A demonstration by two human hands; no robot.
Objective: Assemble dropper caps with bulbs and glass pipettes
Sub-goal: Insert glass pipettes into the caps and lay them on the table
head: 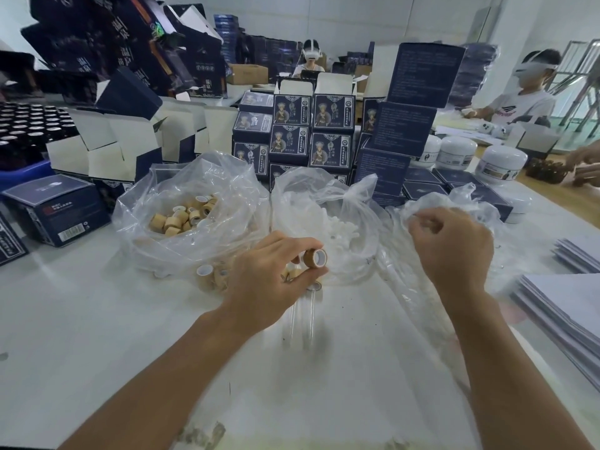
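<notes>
A white table (pixel 97 319) carries three clear plastic bags side by side, with stacked dark blue boxes (pixel 300 131) behind them. The left bag (pixel 181 203) holds tan dropper caps (pixel 181 216), the middle bag (pixel 324 203) white bulbs (pixel 341 228), and the right bag (pixel 454 203) lies crumpled under the right hand (pixel 451 251), whose curled fingers pinch the plastic near the bag's mouth. The left hand (pixel 269 274) rests before the middle bag; its grip is closed, thumb and fingertips pinching one cap (pixel 315 257) at its far end, open side toward the camera. Glass pipettes (pixel 303 316) lie on the table just below that hand, blurred.
</notes>
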